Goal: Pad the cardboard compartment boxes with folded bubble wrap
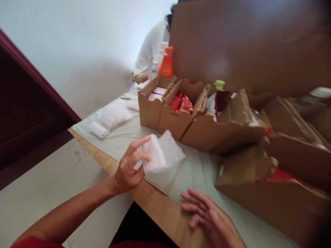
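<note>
Left hand point(126, 172) pinches the bubble wrap point(161, 153), sheet trailing right toward the boxes point(181, 120); right hand point(209, 220) nearby below it, fingers spread, empty.

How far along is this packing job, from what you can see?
Partly done, it seems. Two open cardboard boxes already hold packets, white in one and red in the next. In hand: the left hand grips a bubble-wrap pouch in its fingers, while the right hand hovers open, holding nothing. Left: more white wrap lies unused on the table, and bottles stand behind the boxes.
</note>
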`<state>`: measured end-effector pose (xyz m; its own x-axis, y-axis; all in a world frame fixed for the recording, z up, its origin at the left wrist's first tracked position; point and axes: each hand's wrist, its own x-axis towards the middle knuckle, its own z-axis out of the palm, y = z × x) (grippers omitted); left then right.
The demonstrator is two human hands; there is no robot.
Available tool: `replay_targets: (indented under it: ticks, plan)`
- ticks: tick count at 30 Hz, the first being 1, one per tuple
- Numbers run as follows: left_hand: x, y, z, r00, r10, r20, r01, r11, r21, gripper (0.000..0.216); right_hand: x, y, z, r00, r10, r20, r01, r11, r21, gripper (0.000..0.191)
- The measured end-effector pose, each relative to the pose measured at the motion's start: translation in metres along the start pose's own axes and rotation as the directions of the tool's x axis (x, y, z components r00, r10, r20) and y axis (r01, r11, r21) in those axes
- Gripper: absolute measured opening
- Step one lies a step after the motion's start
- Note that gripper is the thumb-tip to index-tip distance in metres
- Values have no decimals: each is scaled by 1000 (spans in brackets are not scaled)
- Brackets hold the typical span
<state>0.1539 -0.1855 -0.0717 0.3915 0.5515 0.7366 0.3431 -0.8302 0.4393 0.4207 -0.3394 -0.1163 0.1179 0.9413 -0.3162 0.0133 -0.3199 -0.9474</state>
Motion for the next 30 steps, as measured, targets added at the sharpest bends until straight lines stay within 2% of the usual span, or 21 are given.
replay_targets:
  ticks: [1,3,5,7,9,12,14,15,17,19,20,22,24,25,27,30]
  plan:
    - [-11,15,17,999,42,33,-39,997,-70,25,4,-8,1,996,-29,82,21,994,104,75]
    - [-27,39,50,986,147,84,-130,975,-182,27,8,-22,-2,991,-98,91,78,976,204,75]
    - [-37,54,74,962,240,134,-202,947,-249,28,7,-29,-9,992,-123,19,117,975,191,61]
    - [-42,59,87,934,289,210,-230,936,-265,32,2,-29,-19,988,-129,-81,138,984,112,41]
    - [-45,57,87,918,253,305,-180,952,-247,39,-6,-23,-30,964,-170,-203,176,984,13,25]
    - [-44,50,73,914,-11,405,107,971,-215,51,-18,-14,-40,897,-286,-337,256,958,-132,19]
    - [-36,53,62,896,-166,413,271,939,-210,59,-25,-15,-41,870,-359,-338,294,928,-230,19]
    - [-30,58,59,892,-191,409,297,931,-213,62,-28,-18,-39,862,-394,-319,309,907,-285,19]
    - [-13,74,57,906,-137,400,241,945,-222,70,-32,-26,-35,835,-483,-265,355,840,-411,17]
    - [6,92,64,916,-25,399,122,968,-220,78,-37,-35,-29,789,-579,-205,413,747,-521,18]
    - [15,99,70,914,18,404,70,977,-203,78,-39,-39,-27,763,-621,-179,440,702,-560,18]
    - [29,107,82,894,56,445,23,985,-168,64,-44,-44,-27,723,-671,-163,463,646,-606,19]
    - [36,103,92,826,23,564,72,987,-146,40,-52,-44,-32,685,-697,-211,448,632,-633,18]
    - [36,98,94,772,-8,635,123,983,-137,31,-57,-42,-36,667,-698,-260,420,641,-643,17]
    - [34,85,93,639,-99,763,258,962,-92,21,-68,-33,-47,619,-670,-411,324,694,-643,15]
    - [27,70,80,456,-235,858,492,870,-23,19,-85,-17,-62,525,-546,-653,144,813,-564,16]
